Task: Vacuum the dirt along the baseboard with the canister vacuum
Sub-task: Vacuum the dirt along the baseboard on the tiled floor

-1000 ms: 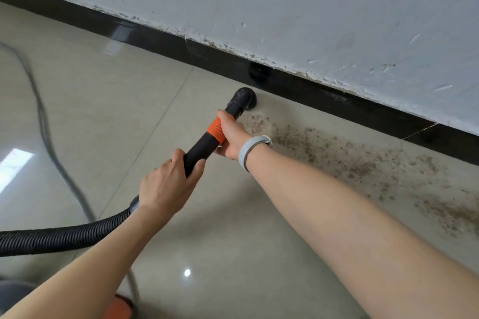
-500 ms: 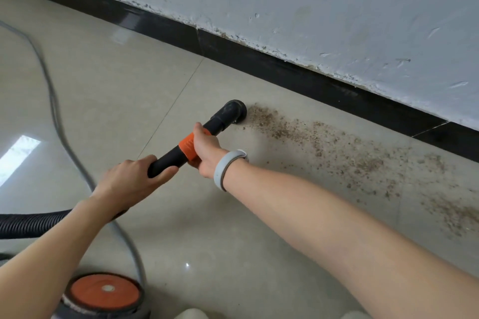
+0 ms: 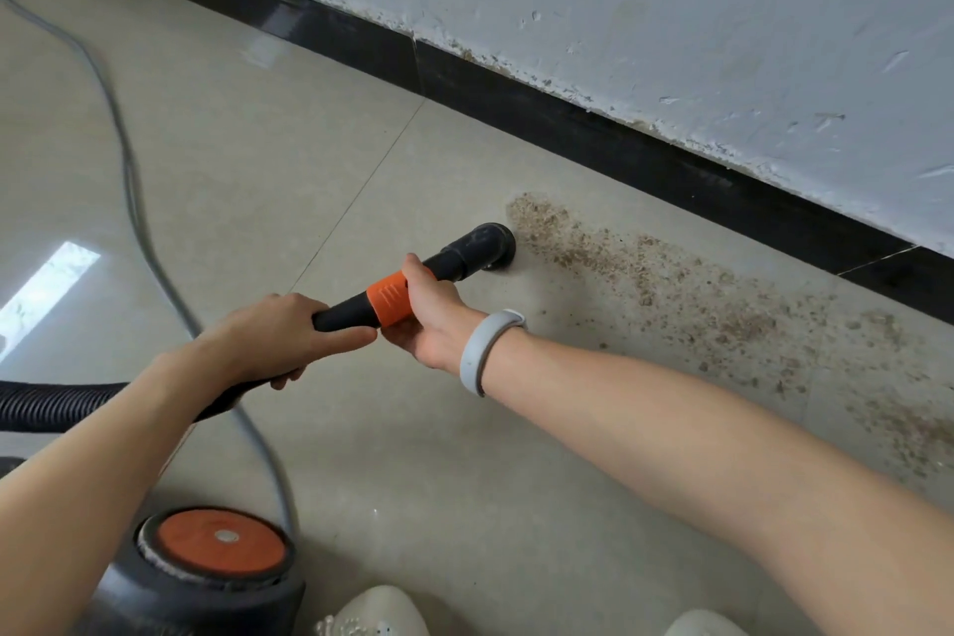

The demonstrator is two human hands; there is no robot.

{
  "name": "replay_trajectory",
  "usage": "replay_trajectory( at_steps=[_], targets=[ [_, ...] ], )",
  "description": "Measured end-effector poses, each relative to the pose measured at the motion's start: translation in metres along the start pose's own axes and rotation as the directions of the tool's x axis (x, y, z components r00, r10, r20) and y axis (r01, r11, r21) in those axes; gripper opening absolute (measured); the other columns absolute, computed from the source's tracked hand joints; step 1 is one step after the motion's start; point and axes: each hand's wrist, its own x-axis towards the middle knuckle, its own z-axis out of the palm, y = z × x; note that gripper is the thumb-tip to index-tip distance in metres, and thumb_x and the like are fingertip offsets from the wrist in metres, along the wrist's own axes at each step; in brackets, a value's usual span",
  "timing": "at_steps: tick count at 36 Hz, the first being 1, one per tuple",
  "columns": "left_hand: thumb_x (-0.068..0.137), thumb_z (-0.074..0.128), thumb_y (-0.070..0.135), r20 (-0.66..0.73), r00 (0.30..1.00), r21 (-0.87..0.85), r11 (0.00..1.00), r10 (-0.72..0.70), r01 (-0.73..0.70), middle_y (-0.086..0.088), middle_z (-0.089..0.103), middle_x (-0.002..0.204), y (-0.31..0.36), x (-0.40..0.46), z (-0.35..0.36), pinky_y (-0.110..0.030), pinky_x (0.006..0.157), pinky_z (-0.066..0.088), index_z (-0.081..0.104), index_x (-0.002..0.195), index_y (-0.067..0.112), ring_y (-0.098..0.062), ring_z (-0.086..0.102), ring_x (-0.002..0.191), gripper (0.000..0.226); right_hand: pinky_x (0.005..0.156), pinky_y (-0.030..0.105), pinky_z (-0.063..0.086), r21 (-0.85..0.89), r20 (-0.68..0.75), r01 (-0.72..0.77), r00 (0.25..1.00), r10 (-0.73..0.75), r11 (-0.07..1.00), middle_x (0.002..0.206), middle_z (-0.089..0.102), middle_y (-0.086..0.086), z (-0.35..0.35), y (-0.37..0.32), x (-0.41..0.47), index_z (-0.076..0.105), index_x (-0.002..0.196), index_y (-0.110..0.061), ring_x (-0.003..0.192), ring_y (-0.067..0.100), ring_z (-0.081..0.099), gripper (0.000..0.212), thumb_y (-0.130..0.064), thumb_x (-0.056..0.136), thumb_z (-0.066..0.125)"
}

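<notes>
Resting on the floor (image 3: 248, 160) at the left tip of one dirt (image 3: 671, 284) band, trailing toward 4 o'clock along the baseboard (image 3: 593, 129): one nozzle (image 3: 488, 245), angled down for suction. Steadying one wand (image 3: 346, 313) two-handed: right hand (image 3: 431, 313) grasping the orange collar (image 3: 390, 300), left hand (image 3: 279, 336) clenching behind. Sitting at 7 o'clock: one canister (image 3: 206, 578).

Your two forearms are bare, with no sleeves reaching into view. Your right wrist carries a smooth, pale grey band (image 3: 482, 351) with rounded edges. At the lower edge, the toes of your off-white shoes (image 3: 379, 612) appear.
</notes>
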Motion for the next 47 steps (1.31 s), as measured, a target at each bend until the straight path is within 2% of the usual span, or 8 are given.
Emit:
replay_trajectory(
  at_steps=[10, 15, 20, 24, 28, 31, 39, 47],
  targets=[
    [0.085, 0.043, 0.070, -0.444, 0.895, 0.177, 0.983, 0.042, 0.042, 0.005, 0.054, 0.069, -0.002, 0.004, 0.011, -0.032, 0.058, 0.037, 0.049, 0.087, 0.020, -0.025, 0.057, 0.069, 0.050, 0.083, 0.034, 0.055, -0.098, 0.025, 0.092, 0.996, -0.090, 0.991, 0.121, 0.056, 0.012, 0.010, -0.022, 0.007, 0.044, 0.131, -0.009, 0.105, 0.027, 0.060, 0.054, -0.051, 0.097, 0.044],
    [0.084, 0.046, 0.070, -0.490, 0.867, 0.203, 0.979, 0.088, 0.015, 0.004, 0.056, 0.063, -0.006, 0.006, 0.011, -0.030, 0.055, 0.039, 0.050, 0.085, 0.021, -0.024, 0.058, 0.062, 0.049, 0.070, 0.029, 0.051, -0.458, 0.083, 0.174, 0.985, -0.153, 0.872, 0.091, 0.068, 0.008, -0.012, -0.029, -0.001, 0.055, 0.117, -0.011, 0.074, 0.020, 0.060, 0.056, -0.060, 0.096, 0.036],
    [0.082, 0.049, 0.070, -0.499, 0.862, 0.193, 0.981, 0.091, 0.008, 0.005, 0.055, 0.060, -0.009, 0.009, 0.013, -0.030, 0.056, 0.041, 0.051, 0.082, 0.022, -0.024, 0.058, 0.062, 0.048, 0.056, 0.030, 0.041, -0.862, 0.144, 0.401, 0.780, -0.609, 0.310, 0.073, 0.060, 0.002, -0.060, -0.047, 0.000, 0.050, 0.072, -0.014, 0.062, 0.017, 0.053, 0.042, -0.046, 0.098, 0.045],
    [0.082, 0.050, 0.069, -0.497, 0.861, 0.189, 0.982, 0.106, -0.011, 0.004, 0.056, 0.060, -0.013, 0.011, 0.013, -0.030, 0.057, 0.042, 0.052, 0.083, 0.022, -0.025, 0.058, 0.062, 0.047, 0.090, 0.041, 0.046, -0.924, 0.381, 0.252, 0.638, -0.670, -0.286, 0.132, 0.046, 0.007, -0.086, -0.071, 0.014, 0.043, 0.134, -0.018, 0.119, 0.027, 0.046, 0.041, -0.027, 0.096, 0.055],
    [0.082, 0.049, 0.069, -0.487, 0.864, 0.192, 0.981, 0.126, -0.034, 0.006, 0.055, 0.062, -0.015, 0.012, 0.016, -0.031, 0.059, 0.046, 0.051, 0.084, 0.021, -0.025, 0.059, 0.063, 0.048, 0.108, 0.042, 0.033, -0.778, 0.589, 0.308, 0.662, -0.464, -0.547, 0.149, 0.035, 0.002, -0.080, -0.086, 0.027, 0.031, 0.148, -0.029, 0.137, 0.024, 0.031, 0.060, -0.021, 0.095, 0.057],
    [0.083, 0.048, 0.069, -0.512, 0.846, 0.210, 0.977, 0.148, -0.043, 0.008, 0.053, 0.062, -0.017, 0.012, 0.016, -0.030, 0.055, 0.042, 0.050, 0.084, 0.020, -0.023, 0.057, 0.061, 0.048, 0.102, 0.041, 0.039, -0.767, 0.600, 0.337, 0.680, -0.422, -0.547, 0.140, 0.045, -0.001, -0.070, -0.089, 0.033, 0.039, 0.144, -0.028, 0.131, 0.022, 0.037, 0.055, -0.023, 0.093, 0.060],
    [0.077, 0.046, 0.073, -0.649, 0.683, 0.353, 0.928, 0.334, -0.119, 0.007, 0.047, 0.055, -0.026, 0.011, 0.017, -0.024, 0.049, 0.031, 0.047, 0.071, 0.018, -0.023, 0.047, 0.044, 0.055, 0.074, 0.028, 0.036, -0.718, 0.694, 0.406, 0.481, -0.537, -0.565, 0.124, 0.058, -0.005, -0.083, -0.059, 0.031, 0.054, 0.124, -0.021, 0.116, 0.023, 0.048, 0.036, -0.030, 0.090, 0.064],
    [0.081, 0.042, 0.075, -0.346, 0.885, 0.427, 0.892, 0.311, -0.147, 0.009, 0.059, 0.076, -0.012, 0.005, 0.018, -0.029, 0.060, 0.043, 0.048, 0.109, 0.028, -0.020, 0.058, 0.068, 0.056, 0.082, 0.045, 0.053, -0.751, 0.656, 0.468, 0.447, -0.608, -0.466, 0.111, 0.065, 0.004, -0.087, -0.027, 0.024, 0.064, 0.113, -0.011, 0.109, 0.031, 0.056, 0.041, -0.014, 0.074, 0.078]
  ],
)
